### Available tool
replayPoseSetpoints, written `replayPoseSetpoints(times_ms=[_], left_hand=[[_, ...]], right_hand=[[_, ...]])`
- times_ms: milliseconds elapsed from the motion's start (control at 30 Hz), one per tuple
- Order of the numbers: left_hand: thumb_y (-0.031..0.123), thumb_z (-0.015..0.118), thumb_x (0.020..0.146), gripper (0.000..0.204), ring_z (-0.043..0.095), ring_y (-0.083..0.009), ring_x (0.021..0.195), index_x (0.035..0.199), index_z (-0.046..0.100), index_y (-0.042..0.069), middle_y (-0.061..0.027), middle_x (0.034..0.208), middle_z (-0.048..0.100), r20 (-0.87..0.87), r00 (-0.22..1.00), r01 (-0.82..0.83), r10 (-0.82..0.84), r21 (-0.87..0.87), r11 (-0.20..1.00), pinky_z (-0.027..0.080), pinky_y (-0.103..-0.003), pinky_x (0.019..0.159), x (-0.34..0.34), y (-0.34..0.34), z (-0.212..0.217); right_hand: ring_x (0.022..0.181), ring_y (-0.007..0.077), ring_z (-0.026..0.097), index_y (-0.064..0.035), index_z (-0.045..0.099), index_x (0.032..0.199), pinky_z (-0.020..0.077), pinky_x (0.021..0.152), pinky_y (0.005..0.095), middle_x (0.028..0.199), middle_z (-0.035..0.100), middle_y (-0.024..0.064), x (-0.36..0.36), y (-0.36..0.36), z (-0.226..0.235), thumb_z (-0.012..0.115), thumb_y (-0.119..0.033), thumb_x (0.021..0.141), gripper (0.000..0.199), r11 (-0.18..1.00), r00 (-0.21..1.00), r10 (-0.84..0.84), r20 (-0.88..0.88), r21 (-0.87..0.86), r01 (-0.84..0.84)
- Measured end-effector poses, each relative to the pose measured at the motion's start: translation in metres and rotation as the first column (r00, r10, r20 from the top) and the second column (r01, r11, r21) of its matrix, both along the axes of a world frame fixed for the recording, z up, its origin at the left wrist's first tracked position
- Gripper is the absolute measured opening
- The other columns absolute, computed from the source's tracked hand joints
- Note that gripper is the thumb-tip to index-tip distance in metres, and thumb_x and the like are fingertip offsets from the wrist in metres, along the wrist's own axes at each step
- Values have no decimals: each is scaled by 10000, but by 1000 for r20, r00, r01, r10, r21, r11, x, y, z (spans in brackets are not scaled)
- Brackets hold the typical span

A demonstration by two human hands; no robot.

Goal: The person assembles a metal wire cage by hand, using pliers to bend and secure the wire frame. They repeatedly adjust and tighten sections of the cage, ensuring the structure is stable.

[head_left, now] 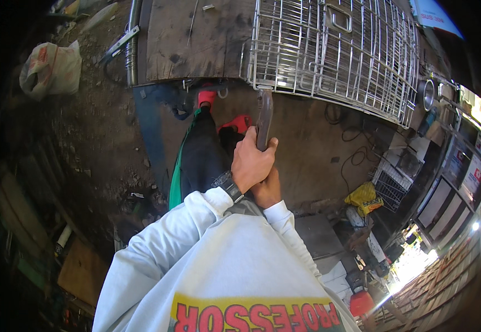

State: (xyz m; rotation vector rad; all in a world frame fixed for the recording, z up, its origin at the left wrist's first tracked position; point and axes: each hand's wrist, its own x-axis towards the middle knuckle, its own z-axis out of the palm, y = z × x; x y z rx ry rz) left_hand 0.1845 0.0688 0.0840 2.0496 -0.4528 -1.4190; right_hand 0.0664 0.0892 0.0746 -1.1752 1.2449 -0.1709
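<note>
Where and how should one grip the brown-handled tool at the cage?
Probably grip the brown-handled tool by its lower end, from the person's side: its long handle extends toward the body, into the left hand, while its far end meets the wire cage.

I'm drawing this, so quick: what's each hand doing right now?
Left hand: closed around a dark tool.
Right hand: partly hidden by the left; can't tell whether it's open or closed.
</note>
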Motion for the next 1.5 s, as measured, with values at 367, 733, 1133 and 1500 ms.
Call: replayPoseSetpoints(times_ms=[367,733,1133,1500], left_hand=[[167,684,910,378,648,-445,958,1176,495,-24,-224,978,655,-46,999,-12,6,-112,994,500,-477,868,-2,4,1],[328,678,949,470,681,-486,898,1149,494,-56,-280,922,693,-102,993,64,-56,72,995,520,-509,804,17,-8,22],[294,652,952,369,673,-505,845,1076,503,-20,-290,839,682,-222,973,-36,65,133,991,517,-524,764,18,-9,35],[208,692,922,240,684,-349,888,1065,623,29,-186,932,700,-201,979,34,24,279,960,517,-428,826,22,-14,40]], right_hand=[[1428,281,434,-30,369,1544,345,1178,386,1556,439,149,-6,-1,-17,735,-228,912,757,988,981,-9,193,150,-21],[1458,322,408,-10,349,1547,302,1205,415,1553,428,187,-4,-15,14,770,-213,846,843,946,982,41,185,310,-98],[1427,295,459,-15,338,1567,350,1175,404,1539,467,176,0,2,63,786,-158,818,883,897,998,-58,-4,438,54],[1285,262,587,-3,478,1455,442,1090,373,1374,618,157,18,-3,67,784,-129,820,716,904,992,-128,-7,409,120]])
